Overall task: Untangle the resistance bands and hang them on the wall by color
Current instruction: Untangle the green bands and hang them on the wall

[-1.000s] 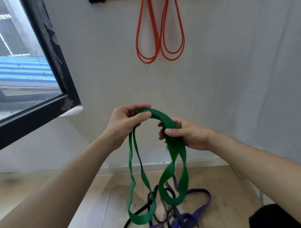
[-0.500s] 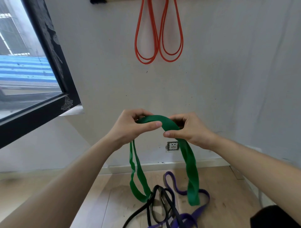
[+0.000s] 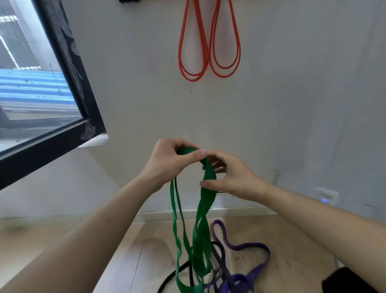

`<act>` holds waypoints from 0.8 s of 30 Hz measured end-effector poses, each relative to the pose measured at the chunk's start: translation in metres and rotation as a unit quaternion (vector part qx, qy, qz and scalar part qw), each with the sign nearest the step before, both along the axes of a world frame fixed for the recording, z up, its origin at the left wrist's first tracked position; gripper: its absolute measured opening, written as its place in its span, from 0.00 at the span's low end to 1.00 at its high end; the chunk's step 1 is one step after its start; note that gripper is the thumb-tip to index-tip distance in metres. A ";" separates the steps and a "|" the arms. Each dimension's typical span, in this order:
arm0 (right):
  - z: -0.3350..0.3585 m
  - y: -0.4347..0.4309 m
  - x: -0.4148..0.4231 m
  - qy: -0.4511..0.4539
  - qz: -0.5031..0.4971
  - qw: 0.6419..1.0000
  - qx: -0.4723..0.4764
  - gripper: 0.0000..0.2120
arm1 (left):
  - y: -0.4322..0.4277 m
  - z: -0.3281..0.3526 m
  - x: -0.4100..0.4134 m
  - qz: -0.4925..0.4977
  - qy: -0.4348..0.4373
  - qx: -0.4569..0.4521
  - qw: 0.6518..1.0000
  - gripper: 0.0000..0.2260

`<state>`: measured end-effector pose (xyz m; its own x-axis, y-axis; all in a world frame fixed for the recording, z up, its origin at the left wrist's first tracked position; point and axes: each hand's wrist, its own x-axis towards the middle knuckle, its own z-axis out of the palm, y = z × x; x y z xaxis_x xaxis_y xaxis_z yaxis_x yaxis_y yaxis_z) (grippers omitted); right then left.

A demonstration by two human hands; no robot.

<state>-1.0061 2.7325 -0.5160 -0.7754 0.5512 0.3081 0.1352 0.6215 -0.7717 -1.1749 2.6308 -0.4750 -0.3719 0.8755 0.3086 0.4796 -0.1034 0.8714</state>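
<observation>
A wide green resistance band (image 3: 206, 198) hangs in twisted loops from my two hands in front of the white wall. My left hand (image 3: 169, 161) pinches its top between thumb and fingers. Just to the right, my right hand (image 3: 231, 177) has its thumb under one strand and its fingers behind it, loosely curled round the band. The band's lower loops dangle down to the floor. Two orange bands (image 3: 208, 41) hang high on the wall. On the wooden floor lie a purple band (image 3: 250, 246) and a black band (image 3: 171, 278), partly tangled beneath the green loops.
A black-framed window (image 3: 62, 62) takes up the left side. A wall socket with a blue light (image 3: 325, 196) sits low on the right wall. A black hook or bracket (image 3: 129, 1) shows at the top edge. The wooden floor (image 3: 292, 261) runs to a white skirting board.
My right hand slid down the green band and loosened, thumb now lower on a strand. The hanging loops swung together and twisted. My left hand kept its hold at the top.
</observation>
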 end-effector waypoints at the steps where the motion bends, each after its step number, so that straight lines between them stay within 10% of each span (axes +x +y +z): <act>1: 0.000 0.000 0.000 0.011 -0.002 1.000 -0.009 0.26 | 0.000 0.000 -0.001 0.006 -0.003 0.002 1.000 0.07; 18: 0.022 0.011 0.017 0.098 0.069 0.976 -0.182 0.13 | -0.005 -0.003 -0.003 -0.086 0.011 -0.055 0.995 0.15; 24: 0.026 0.007 0.018 0.031 0.071 0.988 -0.130 0.24 | -0.006 -0.001 0.000 -0.088 0.026 -0.008 0.996 0.12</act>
